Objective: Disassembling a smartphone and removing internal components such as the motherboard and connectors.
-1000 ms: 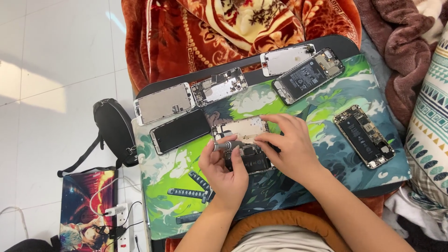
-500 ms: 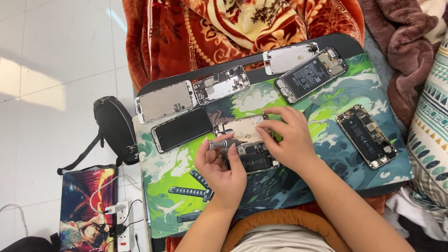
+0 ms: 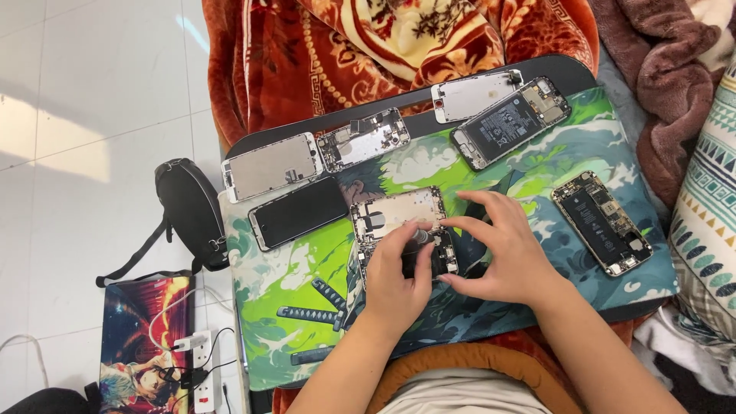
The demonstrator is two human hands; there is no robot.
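Note:
An opened phone (image 3: 399,211) lies in the middle of the green printed mat (image 3: 560,153), its screen panel folded up beside its body. My left hand (image 3: 399,280) pinches a small screwdriver (image 3: 420,236) whose tip points down onto the phone's body. My right hand (image 3: 502,257) rests just right of it, fingers spread, with thumb and forefinger reaching toward the phone's right edge.
Other dismantled phones lie on the mat: a silver screen back (image 3: 270,165), an open chassis (image 3: 364,138), a dark screen (image 3: 299,212), a panel (image 3: 471,93), two open bodies with batteries (image 3: 510,121) (image 3: 602,222). A black pouch (image 3: 188,207) and power strip (image 3: 195,360) sit left on the floor.
My left hand has shifted right and up over the phone's body with the screwdriver. My right hand has opened its fingers and slid slightly right.

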